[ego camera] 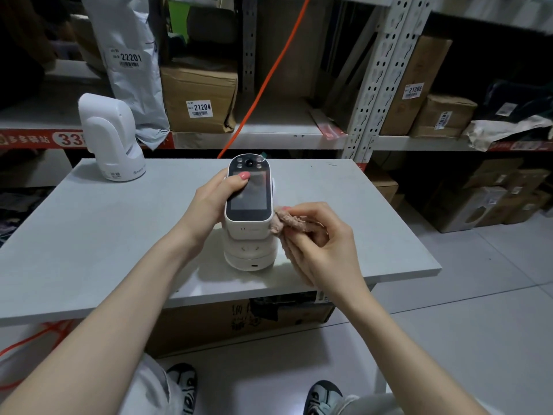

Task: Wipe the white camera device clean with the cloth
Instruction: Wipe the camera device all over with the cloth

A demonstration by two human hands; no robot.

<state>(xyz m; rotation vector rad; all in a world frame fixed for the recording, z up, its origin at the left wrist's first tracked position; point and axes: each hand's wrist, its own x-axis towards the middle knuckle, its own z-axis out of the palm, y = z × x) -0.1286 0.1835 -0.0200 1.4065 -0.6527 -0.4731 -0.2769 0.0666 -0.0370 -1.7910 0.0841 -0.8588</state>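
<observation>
The white camera device [250,232] stands upright in the middle of the grey table [104,235], its dark screen and lens cluster facing me. My left hand [214,199] grips its left side, thumb lying across the screen. My right hand [321,244] holds a bunched pinkish-beige cloth [284,221] and presses it against the device's lower right edge.
A second white camera [112,139] stands at the table's far left corner. Metal shelves [365,94] with labelled cardboard boxes [199,98] and a grey parcel bag rise behind. An orange cable [269,76] runs down behind the table. A box sits under the table.
</observation>
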